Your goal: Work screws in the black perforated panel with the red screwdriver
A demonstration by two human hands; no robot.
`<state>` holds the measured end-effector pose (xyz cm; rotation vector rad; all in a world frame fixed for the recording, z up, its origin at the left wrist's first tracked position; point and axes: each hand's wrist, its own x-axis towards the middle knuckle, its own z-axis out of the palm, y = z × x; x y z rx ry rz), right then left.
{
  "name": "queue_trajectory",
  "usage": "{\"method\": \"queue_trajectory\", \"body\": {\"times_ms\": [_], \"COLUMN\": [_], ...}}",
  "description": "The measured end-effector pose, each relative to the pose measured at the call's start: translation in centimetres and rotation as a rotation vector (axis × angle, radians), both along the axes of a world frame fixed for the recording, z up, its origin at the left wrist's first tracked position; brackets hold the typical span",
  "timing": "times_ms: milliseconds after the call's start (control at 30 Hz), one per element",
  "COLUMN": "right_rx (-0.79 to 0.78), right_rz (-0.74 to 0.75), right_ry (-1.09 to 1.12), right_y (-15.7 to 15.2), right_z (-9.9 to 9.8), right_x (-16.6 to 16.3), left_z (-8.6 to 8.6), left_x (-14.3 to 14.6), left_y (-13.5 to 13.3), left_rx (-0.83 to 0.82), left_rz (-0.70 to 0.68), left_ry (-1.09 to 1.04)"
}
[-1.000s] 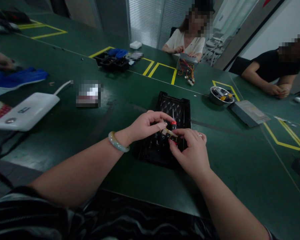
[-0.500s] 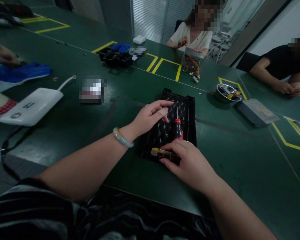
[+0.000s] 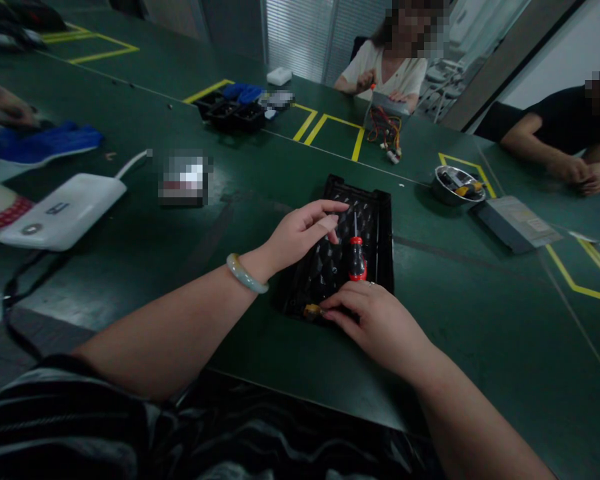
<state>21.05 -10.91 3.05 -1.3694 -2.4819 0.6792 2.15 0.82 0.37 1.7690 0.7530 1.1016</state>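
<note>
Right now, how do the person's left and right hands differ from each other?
The left hand hovers open above the black plastic tray, holding nothing, while the right hand lies low at the tray's near end, covering most of a small circuit board. The left wrist wears a pale jade-like bangle; the right hand instead shows a thin ring on a finger. Both hands are bare and over the same tray.

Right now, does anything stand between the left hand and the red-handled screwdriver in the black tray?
Nothing visible stands in the way. The left hand is open beside the red-handled screwdriver, and only the dimpled floor of the black tray shows between them.
</note>
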Motion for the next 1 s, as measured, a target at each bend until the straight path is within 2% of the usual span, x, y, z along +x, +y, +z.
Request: {"method": "queue_trajectory", "body": {"times_ms": [367, 1000], "right_rx": [0.198, 0.220], "right_rz": [0.061, 0.092], "right_ry": [-0.014, 0.007], "right_y": [-0.24, -0.21], "right_z": [-0.60, -0.64], "right_x": [0.12, 0.21], "left_z": [-0.46, -0.63], "left_x": [0.08, 0.11], "left_y": [0.18, 0.33], "left_rx": [0.022, 0.051], "left_rz": [-0.010, 0.004], "left_ry": [0.014, 0.069]}}
